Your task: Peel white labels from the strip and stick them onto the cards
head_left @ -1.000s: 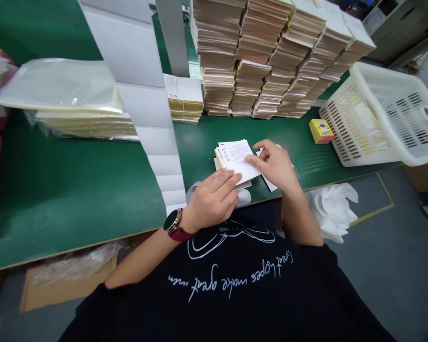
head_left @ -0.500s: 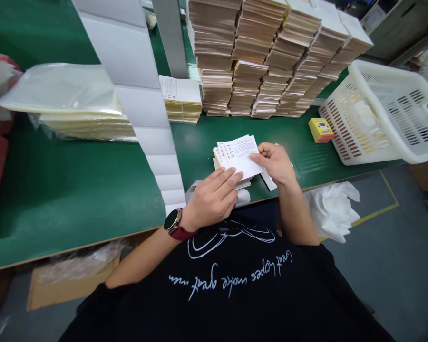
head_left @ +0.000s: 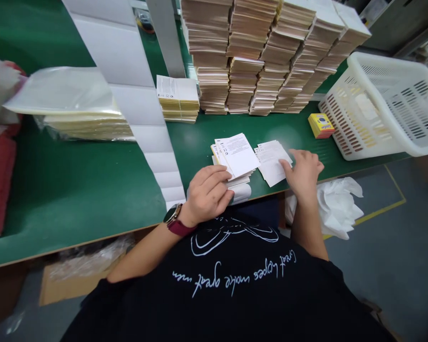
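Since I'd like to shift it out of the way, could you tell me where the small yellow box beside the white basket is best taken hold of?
Pinch the yellow box by its two long sides, coming from above and the near side with the right hand, the closer hand. It lies flat on the green bench as a low block, and the white plastic basket sits close against its right end, leaving little room there.

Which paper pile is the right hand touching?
The loose, splayed white sheets at the right hand's fingertips, not the squarer yellow-edged pile by the left hand.
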The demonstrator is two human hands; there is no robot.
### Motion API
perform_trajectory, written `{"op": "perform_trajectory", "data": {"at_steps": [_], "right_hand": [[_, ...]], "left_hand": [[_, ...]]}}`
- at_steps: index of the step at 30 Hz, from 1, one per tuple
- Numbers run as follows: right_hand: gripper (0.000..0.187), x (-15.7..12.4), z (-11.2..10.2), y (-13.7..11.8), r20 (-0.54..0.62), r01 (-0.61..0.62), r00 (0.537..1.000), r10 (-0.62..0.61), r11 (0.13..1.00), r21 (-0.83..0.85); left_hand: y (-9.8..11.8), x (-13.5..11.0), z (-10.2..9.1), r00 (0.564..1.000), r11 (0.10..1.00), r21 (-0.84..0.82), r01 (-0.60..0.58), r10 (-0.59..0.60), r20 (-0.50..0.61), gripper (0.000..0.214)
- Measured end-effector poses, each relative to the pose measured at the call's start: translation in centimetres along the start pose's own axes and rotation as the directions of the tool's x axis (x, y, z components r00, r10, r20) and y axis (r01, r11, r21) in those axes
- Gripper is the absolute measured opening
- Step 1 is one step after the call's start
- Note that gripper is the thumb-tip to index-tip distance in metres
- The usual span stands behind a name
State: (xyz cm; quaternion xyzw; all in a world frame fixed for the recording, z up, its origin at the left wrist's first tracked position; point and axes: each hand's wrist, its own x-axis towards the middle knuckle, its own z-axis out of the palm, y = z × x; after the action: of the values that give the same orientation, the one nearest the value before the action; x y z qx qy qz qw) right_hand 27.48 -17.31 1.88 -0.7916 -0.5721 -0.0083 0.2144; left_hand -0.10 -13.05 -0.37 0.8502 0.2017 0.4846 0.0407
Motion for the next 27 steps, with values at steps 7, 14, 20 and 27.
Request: {"op": "perform_trajectory", "data": {"at_steps": [7,14,20,27], "right_hand": [[0.024,-6.3,-0.5,-6.4,0.020,0.138,0.968,-0.249,0.602,0.786],[0.011,-6.4,0.1,-7.2,0.037,0.091,0.968,-0.248,0.486,0.869],[0.008,-6.0,0.1,-7.9,-0.113,0.262,0.952,-0.283,0.570,0.779],[0.008,-6.2,-1.3,-7.6,-0.331,0.490,0.872,-0.361,0.649,0.582]], "left_hand": [[1.2,1.2,-0.5,0.989,0.987,-0.081,0.138,-0.141,-0.038,0.020],[2.2,1.1,-1.4,0.997,0.971,0.228,0.067,-0.058,-0.045,0.030],[2.3,1.6,-1.7,0.991,0.976,0.176,-0.127,0.116,0.074,0.014],[2.0,2.0,-1.3,0.992,0.995,0.097,-0.031,0.019,0.123,0.008]]}}
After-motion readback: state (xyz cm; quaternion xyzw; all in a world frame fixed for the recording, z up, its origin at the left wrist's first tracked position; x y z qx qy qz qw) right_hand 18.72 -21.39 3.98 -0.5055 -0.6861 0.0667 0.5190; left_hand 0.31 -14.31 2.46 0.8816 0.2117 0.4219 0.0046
